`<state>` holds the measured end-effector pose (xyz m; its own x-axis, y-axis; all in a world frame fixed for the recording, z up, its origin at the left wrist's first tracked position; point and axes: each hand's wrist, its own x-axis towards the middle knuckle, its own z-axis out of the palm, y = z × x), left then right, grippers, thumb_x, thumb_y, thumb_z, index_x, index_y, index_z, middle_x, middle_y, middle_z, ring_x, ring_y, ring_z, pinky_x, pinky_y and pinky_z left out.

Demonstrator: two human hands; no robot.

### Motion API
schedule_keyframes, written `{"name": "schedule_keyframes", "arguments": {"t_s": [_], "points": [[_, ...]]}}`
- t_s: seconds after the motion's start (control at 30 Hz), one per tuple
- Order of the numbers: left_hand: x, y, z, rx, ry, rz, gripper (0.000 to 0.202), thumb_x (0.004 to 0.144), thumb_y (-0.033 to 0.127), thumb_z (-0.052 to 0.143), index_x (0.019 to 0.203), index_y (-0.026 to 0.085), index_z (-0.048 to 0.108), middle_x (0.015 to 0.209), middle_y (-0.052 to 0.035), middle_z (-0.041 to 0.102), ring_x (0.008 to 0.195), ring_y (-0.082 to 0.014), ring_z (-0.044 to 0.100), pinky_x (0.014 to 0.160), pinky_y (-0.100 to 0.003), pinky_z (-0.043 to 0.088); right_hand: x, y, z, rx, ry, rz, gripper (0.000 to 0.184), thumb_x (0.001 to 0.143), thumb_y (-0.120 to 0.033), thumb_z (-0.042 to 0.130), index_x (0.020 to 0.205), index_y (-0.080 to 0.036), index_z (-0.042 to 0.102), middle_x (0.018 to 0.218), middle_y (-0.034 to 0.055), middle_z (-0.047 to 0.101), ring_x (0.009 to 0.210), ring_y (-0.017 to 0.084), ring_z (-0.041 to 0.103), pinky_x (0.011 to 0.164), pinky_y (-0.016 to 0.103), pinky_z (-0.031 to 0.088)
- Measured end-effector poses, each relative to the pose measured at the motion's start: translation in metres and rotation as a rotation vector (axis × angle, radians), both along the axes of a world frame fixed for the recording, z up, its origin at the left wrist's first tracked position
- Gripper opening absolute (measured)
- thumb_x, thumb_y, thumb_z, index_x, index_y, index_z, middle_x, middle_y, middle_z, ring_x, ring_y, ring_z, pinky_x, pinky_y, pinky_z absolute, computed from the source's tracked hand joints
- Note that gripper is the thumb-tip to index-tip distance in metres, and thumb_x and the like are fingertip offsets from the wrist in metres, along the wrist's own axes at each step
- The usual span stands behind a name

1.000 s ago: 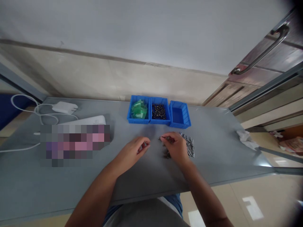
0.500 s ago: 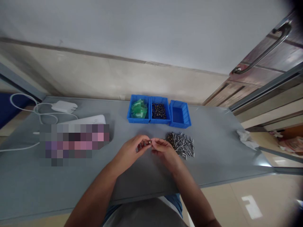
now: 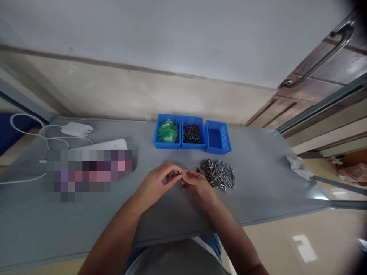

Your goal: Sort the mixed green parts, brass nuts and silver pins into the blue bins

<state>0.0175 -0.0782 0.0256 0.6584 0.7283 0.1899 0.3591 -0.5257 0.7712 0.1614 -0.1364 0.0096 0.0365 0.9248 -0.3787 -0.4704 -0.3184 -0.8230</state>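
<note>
My left hand [image 3: 160, 179] and my right hand [image 3: 196, 184] meet over the grey table [image 3: 258, 198], fingertips pinched together on a small brass-coloured metal part [image 3: 180, 173]. Just right of my right hand lies a pile of silver metal pins [image 3: 219, 175] with some darker pieces at its left edge. Behind the hands three blue bins stand in a row: the left bin [image 3: 167, 131] holds green parts, the middle bin [image 3: 192, 133] holds small dark parts, the right bin [image 3: 217, 136] looks empty.
A white charger with cable [image 3: 75, 130] and a white flat device [image 3: 103, 145] lie at the table's left, beside a blurred patch. A crumpled white cloth [image 3: 298, 166] sits near the right edge. A door with a metal handle [image 3: 318, 59] stands at the right.
My right hand left the pile of pins and moved left to meet my left hand; both now pinch a small part between them.
</note>
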Motion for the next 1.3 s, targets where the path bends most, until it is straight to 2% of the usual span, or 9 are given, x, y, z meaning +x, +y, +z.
{"name": "schedule_keyframes", "arguments": {"t_s": [0.13, 0.3, 0.5, 0.7, 0.87, 0.97, 1.07, 1.2, 1.3], "points": [[0.001, 0.0, 0.0, -0.013, 0.016, 0.025, 0.01, 0.082, 0.027, 0.05, 0.088, 0.022, 0.056, 0.079, 0.003, 0.059, 0.066, -0.0081, 0.055, 0.064, -0.019, 0.045, 0.0, 0.0, 0.0, 0.014, -0.07, -0.046, 0.019, 0.065, -0.032, 0.064, 0.074, -0.015, 0.063, 0.066, 0.0005, 0.055, 0.052, 0.008, 0.043, 0.051, 0.022, 0.035], [0.001, 0.0, -0.004, -0.041, 0.035, 0.049, 0.011, 0.082, 0.029, 0.05, 0.09, 0.022, 0.053, 0.078, 0.0033, 0.06, 0.068, -0.0093, 0.056, 0.063, -0.019, 0.045, -0.004, -0.004, 0.016, 0.186, -0.61, -0.221, 0.012, 0.07, -0.029, 0.06, 0.074, -0.017, 0.063, 0.07, 0.0011, 0.06, 0.061, 0.011, 0.049, 0.06, 0.024, 0.04], [-0.001, 0.001, -0.007, -0.066, 0.003, -0.011, 0.011, 0.082, 0.025, 0.049, 0.093, 0.022, 0.05, 0.084, 0.0018, 0.061, 0.074, -0.0111, 0.059, 0.068, -0.022, 0.046, -0.009, -0.006, 0.024, 0.413, -1.043, -0.176, 0.006, 0.074, -0.023, 0.058, 0.078, -0.021, 0.063, 0.077, 0.0017, 0.061, 0.073, 0.014, 0.052, 0.068, 0.026, 0.042], [0.001, 0.0, -0.002, -0.114, 0.04, 0.029, 0.009, 0.082, 0.027, 0.049, 0.089, 0.021, 0.051, 0.078, 0.0021, 0.059, 0.069, -0.0102, 0.057, 0.062, -0.02, 0.046, -0.004, -0.014, 0.04, 0.397, -1.12, -0.26, 0.005, 0.077, -0.023, 0.055, 0.078, -0.021, 0.059, 0.073, 0.0009, 0.06, 0.07, 0.014, 0.052, 0.064, 0.027, 0.043], [0.002, 0.001, -0.003, -0.11, 0.069, 0.031, 0.011, 0.082, 0.028, 0.049, 0.091, 0.021, 0.052, 0.083, 0.0012, 0.06, 0.071, -0.0109, 0.057, 0.067, -0.023, 0.046, 0.006, -0.018, 0.084, 0.514, -1.122, -0.609, 0.008, 0.078, -0.022, 0.053, 0.085, -0.022, 0.056, 0.082, 0.0014, 0.057, 0.078, 0.014, 0.055, 0.072, 0.031, 0.044], [0.002, 0.001, -0.005, -0.118, 0.077, 0.006, 0.013, 0.083, 0.029, 0.047, 0.093, 0.022, 0.051, 0.084, 0.0012, 0.06, 0.072, -0.0109, 0.057, 0.068, -0.023, 0.045, 0.02, -0.004, 0.09, 0.539, -1.217, -0.694, 0.014, 0.079, -0.023, 0.051, 0.093, -0.022, 0.053, 0.089, 0.0028, 0.057, 0.083, 0.015, 0.054, 0.074, 0.032, 0.043], [0.001, 0.001, -0.006, -0.124, 0.073, -0.008, 0.013, 0.084, 0.028, 0.045, 0.094, 0.022, 0.051, 0.084, 0.0008, 0.059, 0.072, -0.0109, 0.056, 0.067, -0.022, 0.045, 0.035, 0.011, 0.068, 0.379, -1.37, -0.529, 0.026, 0.076, -0.024, 0.052, 0.101, -0.019, 0.05, 0.092, 0.0055, 0.058, 0.086, 0.018, 0.051, 0.075, 0.034, 0.041], [0.0, 0.0, -0.008, -0.087, 0.079, -0.014, 0.014, 0.085, 0.028, 0.042, 0.095, 0.022, 0.051, 0.084, 0.0002, 0.059, 0.071, -0.0115, 0.055, 0.065, -0.023, 0.044, 0.044, 0.009, 0.027, 0.102, -1.593, -0.113, 0.016, 0.069, -0.022, 0.058, 0.084, -0.017, 0.059, 0.085, 0.0076, 0.06, 0.085, 0.022, 0.05, 0.076, 0.035, 0.036], [0.0, 0.0, -0.008, -0.083, 0.09, -0.023, 0.016, 0.085, 0.03, 0.041, 0.095, 0.022, 0.051, 0.086, -0.0001, 0.059, 0.072, -0.0119, 0.055, 0.065, -0.024, 0.045, 0.042, 0.002, 0.01, -0.024, -1.694, 0.103, 0.015, 0.066, -0.019, 0.06, 0.081, -0.018, 0.061, 0.085, 0.009, 0.061, 0.086, 0.024, 0.048, 0.072, 0.034, 0.033]]}}
